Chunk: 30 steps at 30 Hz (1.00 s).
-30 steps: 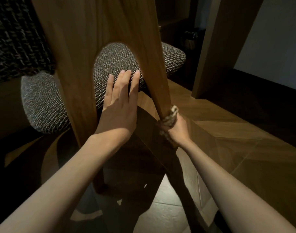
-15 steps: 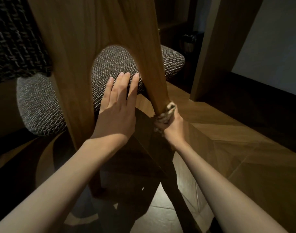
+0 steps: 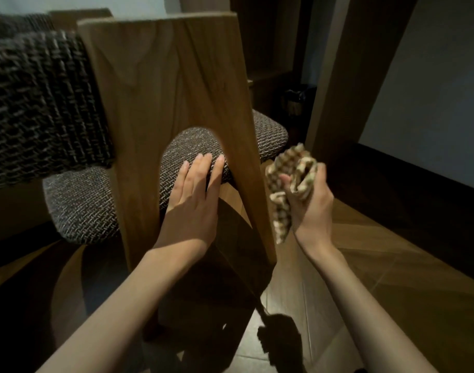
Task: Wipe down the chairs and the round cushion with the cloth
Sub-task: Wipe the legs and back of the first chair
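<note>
Head view: left hand flat on seat cushion; right hand grips bunched cloth, off chair. I judge wiping mid-way; seat cushion probably not yet wiped.

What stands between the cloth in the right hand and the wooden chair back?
Nothing visible. The cloth, gripped by the right hand, hangs just right of the chair back; the left hand rests flat on the seat, out of the way.

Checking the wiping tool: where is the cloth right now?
Head view, right of centre: the right hand grips the cloth, just right of the wooden chair back.
</note>
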Motion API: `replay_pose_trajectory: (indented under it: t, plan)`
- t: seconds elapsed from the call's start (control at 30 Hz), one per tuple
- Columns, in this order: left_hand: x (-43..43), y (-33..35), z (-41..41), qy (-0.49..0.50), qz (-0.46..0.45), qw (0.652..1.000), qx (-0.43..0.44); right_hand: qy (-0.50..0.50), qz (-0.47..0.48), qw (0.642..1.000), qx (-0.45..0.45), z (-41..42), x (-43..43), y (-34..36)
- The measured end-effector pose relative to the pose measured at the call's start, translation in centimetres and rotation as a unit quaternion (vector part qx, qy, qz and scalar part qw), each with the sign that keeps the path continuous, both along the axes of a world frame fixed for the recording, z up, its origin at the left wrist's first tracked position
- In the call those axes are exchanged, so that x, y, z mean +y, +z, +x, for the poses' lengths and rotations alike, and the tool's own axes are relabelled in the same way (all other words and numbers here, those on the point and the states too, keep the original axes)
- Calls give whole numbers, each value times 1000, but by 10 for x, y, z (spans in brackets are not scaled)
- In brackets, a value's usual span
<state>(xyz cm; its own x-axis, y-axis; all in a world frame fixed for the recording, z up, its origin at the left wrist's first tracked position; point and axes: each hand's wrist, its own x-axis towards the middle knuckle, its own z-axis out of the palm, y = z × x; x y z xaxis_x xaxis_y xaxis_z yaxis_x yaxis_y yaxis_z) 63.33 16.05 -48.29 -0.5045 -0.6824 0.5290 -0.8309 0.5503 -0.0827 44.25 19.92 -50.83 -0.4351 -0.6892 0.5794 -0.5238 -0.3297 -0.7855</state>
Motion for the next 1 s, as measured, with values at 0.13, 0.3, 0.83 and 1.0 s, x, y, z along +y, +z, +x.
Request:
replay_pose_trajectory:
  t: [0.13,0.3,0.83,1.0]
  plan:
    - [1,3,-3,11,29,998,51,5,-85,994,-65,28,-17,58]
    - [2,2,-4,10,55,998,19,64,-16,997,-29,65,-39,75]
    - [1,1,7,-4,36,999,-7,-60,-57,987,141,60,-36,30]
    - [7,1,9,-13,42,999,-14,-84,67,976,188,45,-14,-16]
